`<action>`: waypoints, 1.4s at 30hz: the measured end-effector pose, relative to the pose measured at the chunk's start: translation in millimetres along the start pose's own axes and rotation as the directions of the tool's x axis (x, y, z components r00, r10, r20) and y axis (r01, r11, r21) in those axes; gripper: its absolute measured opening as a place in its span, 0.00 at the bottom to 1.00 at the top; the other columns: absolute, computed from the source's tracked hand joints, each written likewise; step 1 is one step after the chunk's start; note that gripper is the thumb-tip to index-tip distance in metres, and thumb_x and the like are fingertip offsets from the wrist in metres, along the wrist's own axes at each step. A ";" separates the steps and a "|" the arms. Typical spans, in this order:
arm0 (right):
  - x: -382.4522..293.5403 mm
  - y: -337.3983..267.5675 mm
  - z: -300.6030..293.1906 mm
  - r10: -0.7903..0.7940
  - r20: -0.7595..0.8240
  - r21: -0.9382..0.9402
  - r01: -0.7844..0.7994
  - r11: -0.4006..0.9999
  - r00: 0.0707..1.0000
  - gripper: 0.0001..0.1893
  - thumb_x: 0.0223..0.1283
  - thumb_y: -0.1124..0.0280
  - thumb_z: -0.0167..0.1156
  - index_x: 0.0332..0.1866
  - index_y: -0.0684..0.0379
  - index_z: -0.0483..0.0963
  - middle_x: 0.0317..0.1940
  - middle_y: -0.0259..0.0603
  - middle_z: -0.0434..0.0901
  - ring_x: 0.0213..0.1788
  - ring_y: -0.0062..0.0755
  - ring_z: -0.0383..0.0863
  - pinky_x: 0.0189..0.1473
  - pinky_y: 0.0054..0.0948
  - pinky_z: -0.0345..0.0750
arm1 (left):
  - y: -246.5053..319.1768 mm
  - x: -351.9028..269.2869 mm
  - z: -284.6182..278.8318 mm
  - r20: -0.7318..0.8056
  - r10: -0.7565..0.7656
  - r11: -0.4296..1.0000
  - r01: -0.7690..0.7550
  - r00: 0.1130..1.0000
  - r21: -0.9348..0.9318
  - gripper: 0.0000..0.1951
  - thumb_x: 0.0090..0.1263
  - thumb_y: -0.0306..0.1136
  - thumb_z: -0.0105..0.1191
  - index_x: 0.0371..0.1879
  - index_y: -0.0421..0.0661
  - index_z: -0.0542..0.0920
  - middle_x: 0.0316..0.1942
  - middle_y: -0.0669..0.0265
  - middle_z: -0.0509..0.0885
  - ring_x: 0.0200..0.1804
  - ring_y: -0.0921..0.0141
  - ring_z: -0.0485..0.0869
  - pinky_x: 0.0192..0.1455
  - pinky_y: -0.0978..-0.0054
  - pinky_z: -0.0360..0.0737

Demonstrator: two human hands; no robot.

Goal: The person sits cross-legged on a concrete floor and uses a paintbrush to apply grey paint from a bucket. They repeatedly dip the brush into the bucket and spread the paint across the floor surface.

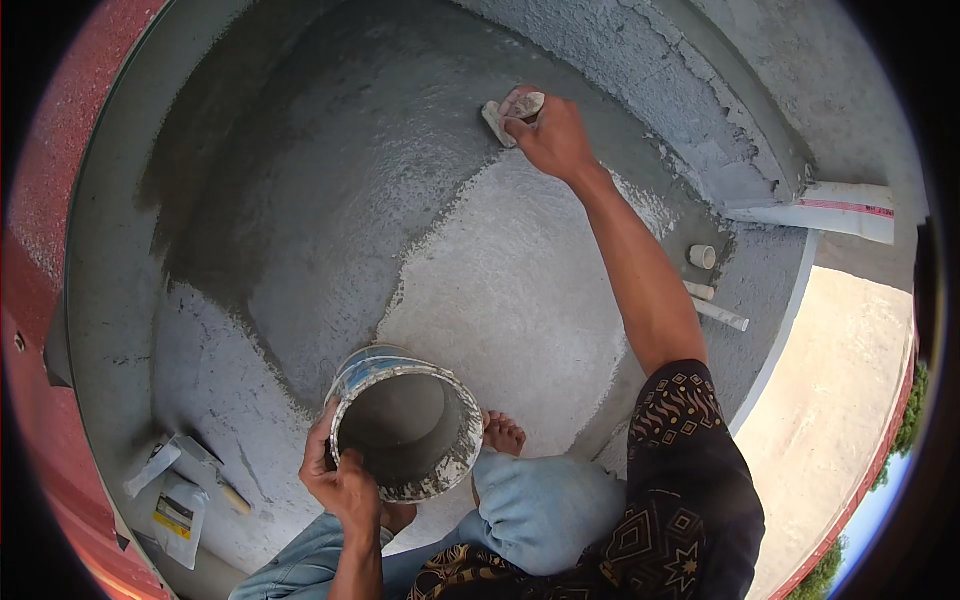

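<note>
My left hand [343, 472] grips the near-left rim of a blue-and-white plastic bucket [465, 450], its thumb hooked over the edge. Grey cement slurry [401, 409] lies inside the tilted bucket. At arm's length, my right hand [551, 131] is closed around the pale handle of a wide brush [495, 124]. The brush head touches the floor where the dark wet coating [330, 187] meets the lighter bare concrete [517, 300]. Wet coating also covers part of the wall at left. The brush's bristles are mostly hidden.
Short pieces of white plastic pipe [702, 256] lie on the right. A larger pipe [847, 210] runs over the wall ledge. At lower left are a wooden-handled tool [232, 496] and plastic packets [180, 521]. My bare foot [504, 433] is just right of the bucket.
</note>
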State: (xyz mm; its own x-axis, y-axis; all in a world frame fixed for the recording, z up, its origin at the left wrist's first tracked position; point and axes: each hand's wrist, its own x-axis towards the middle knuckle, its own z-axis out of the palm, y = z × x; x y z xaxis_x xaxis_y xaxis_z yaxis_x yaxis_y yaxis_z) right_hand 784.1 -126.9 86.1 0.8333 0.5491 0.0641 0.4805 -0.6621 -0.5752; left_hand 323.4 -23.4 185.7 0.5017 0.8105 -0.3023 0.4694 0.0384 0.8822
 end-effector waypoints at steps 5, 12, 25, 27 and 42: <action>5.8 55.2 -25.6 0.150 -0.040 0.285 -0.133 0.949 0.988 0.08 0.60 0.72 0.68 0.44 0.58 0.85 0.36 0.49 0.90 0.40 0.45 0.91 0.46 0.39 0.83 | 5.3 3.9 4.9 0.001 -0.019 1.000 0.019 1.000 -0.021 0.32 0.52 0.15 0.41 0.58 0.33 0.86 0.59 0.50 0.89 0.64 0.59 0.86 0.76 0.61 0.75; -6.9 2.9 14.4 0.043 -0.117 -0.003 -0.043 0.999 0.992 0.09 0.62 0.70 0.66 0.47 0.57 0.83 0.41 0.54 0.89 0.48 0.59 0.89 0.50 0.54 0.83 | 4.7 1.6 10.2 0.006 0.025 0.996 -0.024 1.000 -0.083 0.31 0.53 0.15 0.43 0.60 0.31 0.85 0.58 0.52 0.89 0.61 0.62 0.88 0.72 0.64 0.78; -5.0 52.7 -37.6 0.162 -0.401 -0.086 -0.213 0.973 0.902 0.08 0.59 0.73 0.65 0.43 0.55 0.85 0.41 0.50 0.91 0.46 0.58 0.90 0.49 0.51 0.84 | 16.6 -3.6 23.9 0.038 -0.031 0.999 0.033 0.999 -0.036 0.21 0.73 0.23 0.58 0.65 0.33 0.81 0.60 0.56 0.87 0.61 0.66 0.85 0.71 0.67 0.77; -18.2 29.2 -6.8 0.090 -0.202 0.034 -0.085 0.996 0.975 0.10 0.59 0.75 0.64 0.45 0.54 0.84 0.41 0.51 0.90 0.46 0.59 0.89 0.48 0.54 0.83 | 20.5 -4.8 26.4 0.038 -0.065 0.994 0.068 0.997 -0.081 0.19 0.80 0.31 0.60 0.65 0.34 0.82 0.61 0.56 0.87 0.62 0.66 0.84 0.71 0.67 0.77; 36.4 18.2 -6.9 0.315 -0.328 -0.031 -0.344 0.938 0.891 0.11 0.65 0.67 0.64 0.49 0.52 0.87 0.45 0.52 0.91 0.52 0.54 0.91 0.56 0.49 0.85 | 2.2 -5.9 11.9 0.085 0.081 0.986 -0.092 0.993 0.137 0.25 0.84 0.46 0.57 0.65 0.36 0.84 0.64 0.46 0.86 0.71 0.54 0.81 0.77 0.59 0.70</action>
State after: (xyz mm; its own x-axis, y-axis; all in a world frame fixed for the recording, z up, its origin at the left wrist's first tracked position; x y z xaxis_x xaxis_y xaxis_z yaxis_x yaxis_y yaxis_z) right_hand 825.1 -122.6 83.6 0.9833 0.1129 0.1429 0.1728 -0.8260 -0.5365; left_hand 330.1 -35.0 185.1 0.5978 0.7586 -0.2593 0.5160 -0.1166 0.8486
